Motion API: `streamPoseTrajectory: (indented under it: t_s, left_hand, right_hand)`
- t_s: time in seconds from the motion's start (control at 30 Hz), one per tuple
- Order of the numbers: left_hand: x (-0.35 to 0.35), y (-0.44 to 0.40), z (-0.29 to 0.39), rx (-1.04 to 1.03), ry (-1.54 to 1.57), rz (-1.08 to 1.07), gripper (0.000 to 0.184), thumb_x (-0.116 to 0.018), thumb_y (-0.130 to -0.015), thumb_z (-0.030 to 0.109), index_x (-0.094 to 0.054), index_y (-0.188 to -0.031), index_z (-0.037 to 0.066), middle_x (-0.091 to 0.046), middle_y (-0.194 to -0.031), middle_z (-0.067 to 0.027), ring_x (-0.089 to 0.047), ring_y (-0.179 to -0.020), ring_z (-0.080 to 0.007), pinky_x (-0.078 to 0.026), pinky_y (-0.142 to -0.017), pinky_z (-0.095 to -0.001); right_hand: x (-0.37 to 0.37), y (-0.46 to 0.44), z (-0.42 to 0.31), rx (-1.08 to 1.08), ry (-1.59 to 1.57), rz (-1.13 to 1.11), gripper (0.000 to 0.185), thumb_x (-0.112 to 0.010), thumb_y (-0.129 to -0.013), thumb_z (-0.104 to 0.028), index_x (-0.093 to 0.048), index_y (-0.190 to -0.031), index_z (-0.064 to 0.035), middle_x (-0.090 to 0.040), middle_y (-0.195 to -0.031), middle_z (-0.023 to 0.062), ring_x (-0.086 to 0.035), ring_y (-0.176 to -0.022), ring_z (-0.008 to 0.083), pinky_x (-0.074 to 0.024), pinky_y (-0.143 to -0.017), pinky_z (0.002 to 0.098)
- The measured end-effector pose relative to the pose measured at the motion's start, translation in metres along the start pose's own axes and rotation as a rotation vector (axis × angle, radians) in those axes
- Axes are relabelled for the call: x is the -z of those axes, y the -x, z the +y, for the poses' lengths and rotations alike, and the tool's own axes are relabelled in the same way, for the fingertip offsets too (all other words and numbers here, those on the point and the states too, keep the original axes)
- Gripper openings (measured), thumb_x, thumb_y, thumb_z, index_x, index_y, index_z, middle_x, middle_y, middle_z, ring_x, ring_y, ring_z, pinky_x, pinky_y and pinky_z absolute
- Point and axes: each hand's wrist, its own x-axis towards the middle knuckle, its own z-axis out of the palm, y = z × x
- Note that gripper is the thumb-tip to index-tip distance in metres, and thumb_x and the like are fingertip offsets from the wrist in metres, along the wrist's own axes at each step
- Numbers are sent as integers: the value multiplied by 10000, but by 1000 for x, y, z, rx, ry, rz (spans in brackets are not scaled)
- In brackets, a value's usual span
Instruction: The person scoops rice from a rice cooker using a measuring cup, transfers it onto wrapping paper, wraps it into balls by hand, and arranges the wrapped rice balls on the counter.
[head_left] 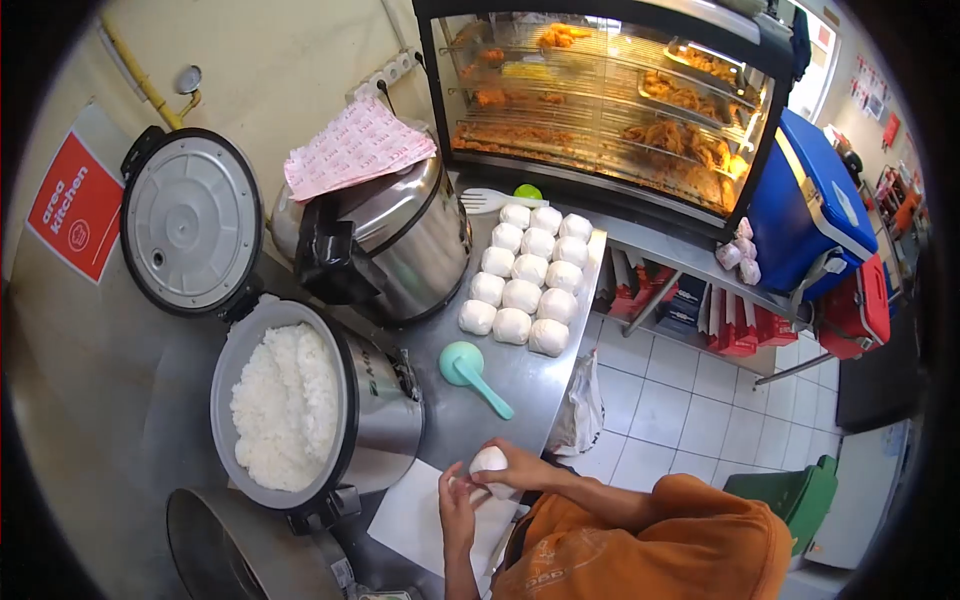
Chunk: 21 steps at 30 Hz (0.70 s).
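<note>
My right hand (518, 468) is wrapped round a white paper-wrapped bundle (488, 462) near the table's front edge. On the bundle's lower left side, the curled fingers of my left hand (457, 508) touch it. Below both hands lie white paper sheets (410, 515). A mint-green scoop (462, 364) rests on the steel table (425, 345) above them. Several similar wrapped bundles (521, 296) stand in rows at the upper right. To the left, an open cooker (385, 405) holds white rice (285, 410).
A closed steel cooker (425, 235) carries patterned paper sheets (355, 150). Behind the rows stands a glass food warmer (600, 100). A large metal pot (220, 550) is at lower left. A blue cooler (810, 200) and green bin (790, 495) are at right.
</note>
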Motion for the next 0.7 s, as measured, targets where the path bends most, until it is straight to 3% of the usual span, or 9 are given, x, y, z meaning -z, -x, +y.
streamPoseTrajectory:
  t_s: [0.07, 0.1, 0.17, 0.27, 0.33, 0.43, 0.53, 0.63, 0.7]
  left_hand:
    - [-4, 2, -1, 185, 341, -17, 444, -613, -1010, 116, -430, -1408, 46, -563, -1279, -117, -595, -1166, -237, -562, -946, -379]
    - [-4, -3, -10, 145, 119, -27, 484, -615, -1023, 185, -390, -1429, 50, -558, -1318, -130, -580, -1207, -251, -532, -999, -412]
    - [4, -11, -15, 150, 177, 6, 482, -618, -1020, 184, -396, -1428, 53, -553, -1333, -125, -576, -1214, -248, -510, -1029, -425]
    - [15, -25, -13, 157, 333, 73, 469, -613, -1018, 191, -418, -1426, 65, -567, -1327, -118, -598, -1197, -257, -493, -1053, -443]
    - [19, -32, -9, 202, 433, 110, 474, -617, -1013, 205, -423, -1426, 75, -573, -1323, -121, -604, -1196, -266, -498, -1050, -447]
    - [10, -51, -6, 232, 412, 203, 462, -621, -1007, 221, -441, -1400, 58, -568, -1337, -133, -591, -1221, -283, -509, -1035, -459]
    - [-16, -84, 4, 199, 329, 287, 454, -594, -1015, 284, -500, -1394, 53, -603, -1317, -134, -610, -1199, -276, -496, -1045, -457]
    - [-18, -137, -25, 199, 370, 250, 516, -654, -978, 284, -477, -1408, 59, -571, -1338, -121, -586, -1215, -265, -482, -1033, -461]
    - [-62, -175, -4, 198, 251, 474, 613, -731, -924, 313, -450, -1408, 63, -546, -1353, -113, -570, -1221, -260, -473, -1024, -441]
  right_hand:
    - [2, 3, -12, 76, 67, 27, 583, -673, -958, -401, -485, -1389, -56, -617, -1188, 244, -613, -1123, 363, -474, -999, 425]
    - [-1, 1, -8, 111, 123, 19, 566, -660, -966, -398, -486, -1394, -70, -606, -1186, 258, -599, -1127, 390, -461, -1016, 441]
    - [1, -7, 1, 210, 138, -53, 533, -622, -980, -371, -490, -1392, -59, -566, -1212, 318, -527, -1147, 486, -445, -1007, 512]
    - [27, -51, 5, 294, 259, 388, 552, -668, -940, -321, -496, -1403, -75, -525, -1276, 301, -531, -1148, 470, -446, -991, 512]
    - [39, -75, -26, 314, 635, 771, 570, -674, -916, -246, -481, -1425, -79, -488, -1331, 299, -526, -1151, 467, -446, -984, 505]
    - [47, -126, 5, 235, 566, 544, 574, -680, -899, -176, -477, -1430, -93, -530, -1275, 276, -533, -1171, 457, -420, -1023, 474]
    - [58, -138, 58, 378, 192, 562, 598, -679, -886, -125, -453, -1435, -52, -549, -1297, 268, -542, -1199, 461, -417, -1045, 485]
    - [91, -57, 54, 277, 250, 553, 592, -650, -870, 2, -439, -1424, -9, -573, -1306, 269, -562, -1210, 445, -455, -1019, 472]
    - [106, -4, 58, 260, 268, 630, 557, -628, -881, 37, -453, -1408, -4, -590, -1277, 273, -584, -1172, 455, -476, -993, 462]
